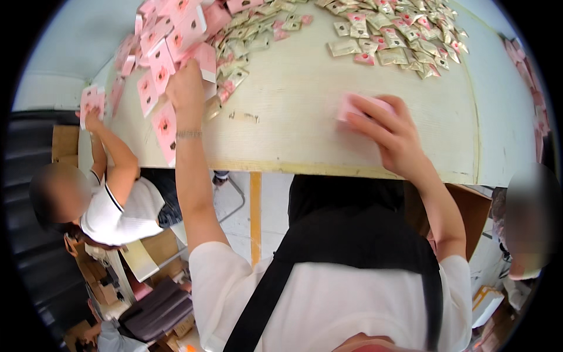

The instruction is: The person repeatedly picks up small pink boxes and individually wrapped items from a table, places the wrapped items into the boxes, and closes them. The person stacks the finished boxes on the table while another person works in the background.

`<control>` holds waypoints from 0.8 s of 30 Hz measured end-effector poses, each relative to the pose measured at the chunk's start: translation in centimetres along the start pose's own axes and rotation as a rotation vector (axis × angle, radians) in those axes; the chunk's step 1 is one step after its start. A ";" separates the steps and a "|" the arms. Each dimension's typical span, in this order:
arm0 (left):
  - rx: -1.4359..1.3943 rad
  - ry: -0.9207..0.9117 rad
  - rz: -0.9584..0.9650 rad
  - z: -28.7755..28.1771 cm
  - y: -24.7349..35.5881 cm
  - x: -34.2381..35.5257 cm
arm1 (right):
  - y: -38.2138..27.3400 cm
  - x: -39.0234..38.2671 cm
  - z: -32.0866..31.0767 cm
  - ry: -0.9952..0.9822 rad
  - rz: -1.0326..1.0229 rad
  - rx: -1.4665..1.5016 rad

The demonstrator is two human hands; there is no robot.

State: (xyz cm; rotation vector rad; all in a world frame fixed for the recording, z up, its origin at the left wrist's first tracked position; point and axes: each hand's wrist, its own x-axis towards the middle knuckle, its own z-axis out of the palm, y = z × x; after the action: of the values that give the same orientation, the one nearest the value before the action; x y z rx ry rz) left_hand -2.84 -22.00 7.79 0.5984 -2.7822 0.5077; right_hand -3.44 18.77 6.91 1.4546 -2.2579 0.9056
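My left hand (186,91) reaches into the heap of pink printed boxes (186,34) at the far left of the table, its fingers closed on the edge of a pink box (203,58) with an open white end. Over the right half of the table, my right hand (390,126) is wrapped round a small pink box (350,107), slightly blurred. Much of that box is hidden by the fingers. Small gold and pink sachets (237,76) lie beside my left hand. A larger heap of sachets (404,35) covers the far right.
The pale table (287,129) has its near edge against my black apron (352,234). On the left, a co-worker in a white shirt (120,214) holds pink boxes (92,104). Another person (531,229) is at the right rim. Cardboard boxes (65,144) stand beyond the table's left side.
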 end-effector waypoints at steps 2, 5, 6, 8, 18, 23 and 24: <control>-0.152 0.112 0.054 -2.3 1.2 0.7 | -0.1 -4.9 -2.0 0.137 0.242 -0.216; -0.689 0.331 0.213 -5.9 3.2 -2.0 | -1.7 -14.0 -8.8 0.182 0.607 -0.683; -0.900 0.213 0.227 -7.9 4.8 -2.7 | -2.7 -17.5 -10.8 0.204 0.656 -0.889; -1.088 0.109 0.339 -9.2 6.8 -3.3 | -4.4 -25.2 -13.3 0.204 0.937 -1.050; -0.954 0.004 0.167 -7.3 11.0 -6.4 | 6.3 -2.8 -2.3 0.138 0.414 -0.203; -1.522 0.070 0.016 -3.5 10.9 -8.1 | 11.0 4.4 8.6 -0.096 0.129 -0.409; -1.716 -0.018 -0.101 -2.9 10.8 -8.7 | 9.1 3.8 8.7 -0.139 0.126 -0.379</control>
State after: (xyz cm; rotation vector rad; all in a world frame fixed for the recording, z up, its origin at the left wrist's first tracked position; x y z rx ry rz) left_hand 0.67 -8.60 4.69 0.2290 -2.0471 -1.6877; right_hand -12.52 13.05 -0.64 1.2483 -2.4740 0.3840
